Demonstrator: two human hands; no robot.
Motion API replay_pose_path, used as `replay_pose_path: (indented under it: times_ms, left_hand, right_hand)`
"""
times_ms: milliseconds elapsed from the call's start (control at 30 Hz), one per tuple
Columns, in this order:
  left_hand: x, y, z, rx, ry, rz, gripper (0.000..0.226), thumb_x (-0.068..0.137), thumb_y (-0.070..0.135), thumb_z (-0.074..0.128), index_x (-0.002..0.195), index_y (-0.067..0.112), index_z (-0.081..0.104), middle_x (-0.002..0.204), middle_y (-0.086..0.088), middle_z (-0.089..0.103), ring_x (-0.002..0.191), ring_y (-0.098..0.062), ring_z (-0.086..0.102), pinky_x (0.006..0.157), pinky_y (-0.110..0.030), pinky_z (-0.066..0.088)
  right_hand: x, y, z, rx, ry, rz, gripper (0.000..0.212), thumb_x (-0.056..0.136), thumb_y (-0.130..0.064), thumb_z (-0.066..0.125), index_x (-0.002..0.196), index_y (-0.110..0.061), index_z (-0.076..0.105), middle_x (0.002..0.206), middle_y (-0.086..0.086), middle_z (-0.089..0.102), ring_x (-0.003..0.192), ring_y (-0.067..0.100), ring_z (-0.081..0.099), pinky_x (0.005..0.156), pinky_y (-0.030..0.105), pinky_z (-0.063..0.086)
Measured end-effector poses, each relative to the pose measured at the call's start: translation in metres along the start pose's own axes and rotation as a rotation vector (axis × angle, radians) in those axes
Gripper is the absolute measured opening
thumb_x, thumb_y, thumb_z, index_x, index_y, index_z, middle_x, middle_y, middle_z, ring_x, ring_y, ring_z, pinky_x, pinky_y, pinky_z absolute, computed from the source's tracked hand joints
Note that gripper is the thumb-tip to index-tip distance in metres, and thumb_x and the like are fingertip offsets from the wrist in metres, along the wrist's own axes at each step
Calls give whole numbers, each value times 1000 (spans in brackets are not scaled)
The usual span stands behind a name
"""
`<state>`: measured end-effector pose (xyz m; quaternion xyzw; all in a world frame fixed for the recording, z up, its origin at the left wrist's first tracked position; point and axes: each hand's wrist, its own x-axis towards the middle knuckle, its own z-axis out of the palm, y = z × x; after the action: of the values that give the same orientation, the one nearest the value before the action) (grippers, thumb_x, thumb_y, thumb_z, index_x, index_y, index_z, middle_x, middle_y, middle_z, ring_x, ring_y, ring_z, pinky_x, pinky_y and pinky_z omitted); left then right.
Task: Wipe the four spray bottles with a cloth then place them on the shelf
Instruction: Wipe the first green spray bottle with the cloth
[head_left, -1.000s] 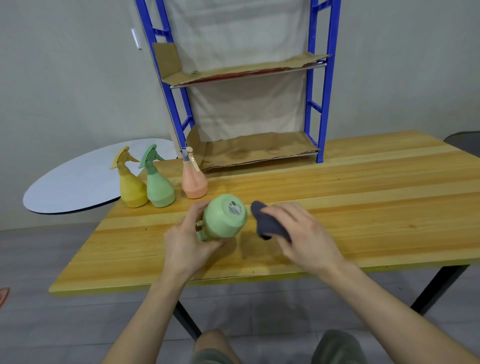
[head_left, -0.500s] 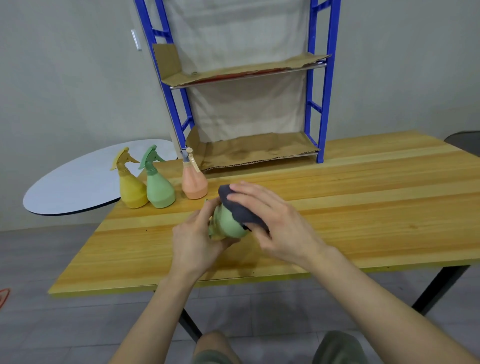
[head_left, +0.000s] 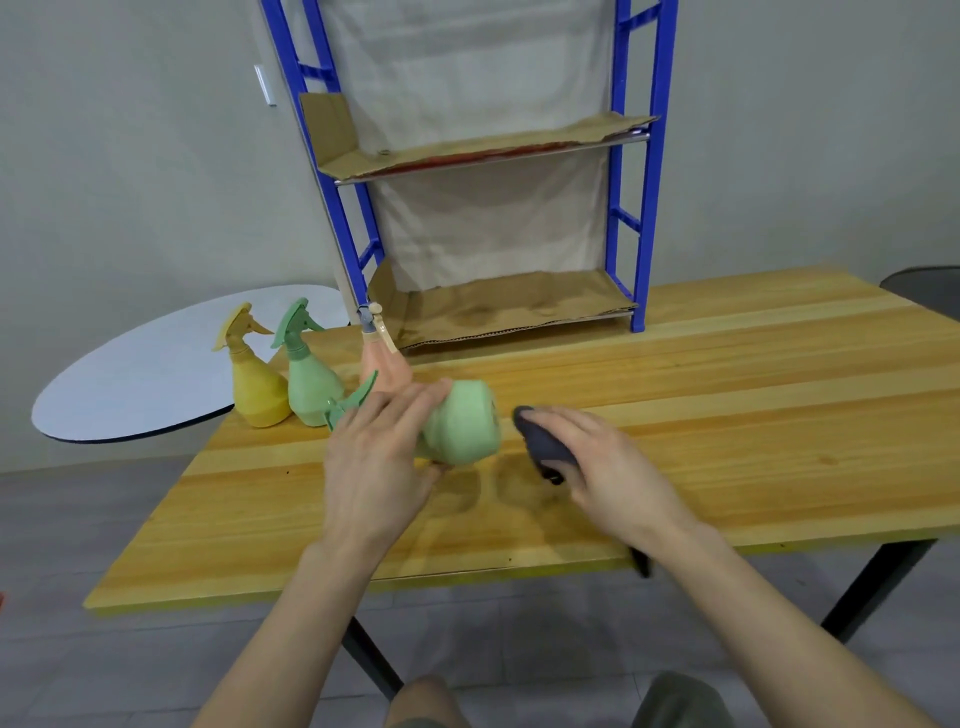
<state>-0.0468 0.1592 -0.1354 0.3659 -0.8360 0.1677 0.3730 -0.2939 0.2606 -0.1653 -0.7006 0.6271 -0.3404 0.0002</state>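
Green spray bottle (head_left: 462, 428) hangs sideways over the surface (head_left: 727, 415), the left hand (head_left: 374, 467) fingers clasping its neck. The right hand (head_left: 613, 467) fingers clutch the dark cloth (head_left: 543, 441) just beside its base. Wiping looks barely begun: the shelf (head_left: 509, 312) holds no bottle, and the yellow bottle (head_left: 257, 387), second green bottle (head_left: 311, 387) and peach bottle (head_left: 387, 366) stand waiting.

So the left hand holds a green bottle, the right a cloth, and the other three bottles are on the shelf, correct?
No: the head view shows the yellow bottle, upright green bottle and peach bottle standing on the table beside the shelf, not on it. The rest is right.
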Motion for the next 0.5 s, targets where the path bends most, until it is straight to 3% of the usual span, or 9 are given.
replay_pose_path:
  times_ms: [100, 167, 233, 333, 500]
  left_hand:
    - [8, -7, 18, 142, -47, 254, 65, 80, 0, 73, 140, 23, 68, 130, -12, 70, 116, -37, 62, 104, -51, 44]
    - [13, -6, 30, 215, -138, 396, 59, 86, -1, 59, 141, 20, 65, 129, -16, 67, 117, -40, 61, 111, -55, 42]
    - [18, -2, 42, 276, -244, 536, 58, 88, 0, 60, 144, 20, 59, 131, -16, 63, 119, -39, 58, 114, -56, 40]
    - [25, 0, 52, 308, -341, 706, 61, 94, 6, 71, 151, 20, 50, 139, -16, 58, 131, -39, 51, 122, -55, 35]
    - [32, 7, 47, 327, -422, 827, 73, 98, 10, 68, 164, 19, 36, 166, -21, 43, 163, -39, 27, 136, -56, 13]
  right_hand:
    - [-2, 31, -7, -214, -1, 189, 60, 99, -13, 72, 154, -24, 51, 149, -1, 62, 130, 27, 60, 107, 39, 52]
    - [-8, 46, -8, -221, -61, 292, 50, 98, -20, 75, 142, -25, 52, 134, 2, 69, 115, 28, 66, 93, 40, 55]
    - [-16, 56, -5, -181, -120, 310, 43, 97, -29, 75, 134, -30, 54, 128, -4, 70, 110, 26, 66, 90, 39, 52]
    - [-19, 63, -2, -87, -120, 325, 44, 98, -37, 75, 137, -36, 56, 134, -12, 66, 115, 22, 63, 96, 36, 50]
    - [-19, 69, -4, 6, -98, 401, 48, 102, -42, 70, 146, -34, 52, 137, -12, 59, 116, 18, 62, 95, 33, 53]
